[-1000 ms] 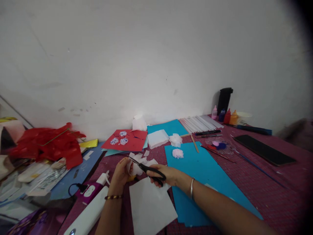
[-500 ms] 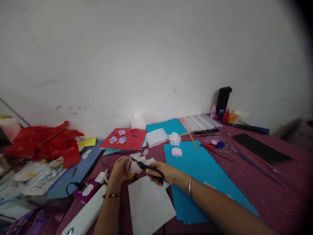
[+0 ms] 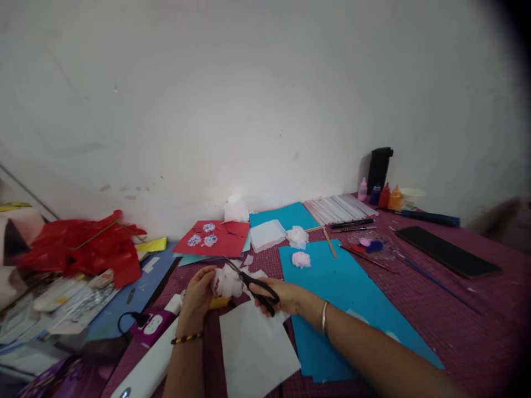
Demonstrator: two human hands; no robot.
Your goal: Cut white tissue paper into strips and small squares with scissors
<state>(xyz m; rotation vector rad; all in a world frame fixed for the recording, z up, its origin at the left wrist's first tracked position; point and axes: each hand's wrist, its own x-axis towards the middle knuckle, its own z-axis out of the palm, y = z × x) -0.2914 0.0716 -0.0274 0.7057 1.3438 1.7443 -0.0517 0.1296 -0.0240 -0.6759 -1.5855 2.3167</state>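
Note:
My left hand [image 3: 198, 297] pinches a small bunch of white tissue paper [image 3: 227, 283] above the table. My right hand [image 3: 281, 296] grips black scissors [image 3: 253, 284], whose blades are parted and point up-left into the tissue. A white paper sheet [image 3: 256, 348] lies right below both hands. White paper scraps [image 3: 248, 260] lie just beyond them. A yellow object [image 3: 219, 302] shows under the tissue.
A large blue sheet [image 3: 348, 298] with a pink tissue flower [image 3: 301, 259] lies to the right. A red card with white flowers [image 3: 213, 237] sits behind. Paint bottles [image 3: 384, 196], pens [image 3: 352, 224], a black tray [image 3: 448, 253], a glue bottle [image 3: 155, 318], red plastic [image 3: 83, 246] surround.
The scissors' blades have swung from lying across the tissue to pointing more up-left, and the tissue bunch now shows more fully in my left hand. Both hands stay in place.

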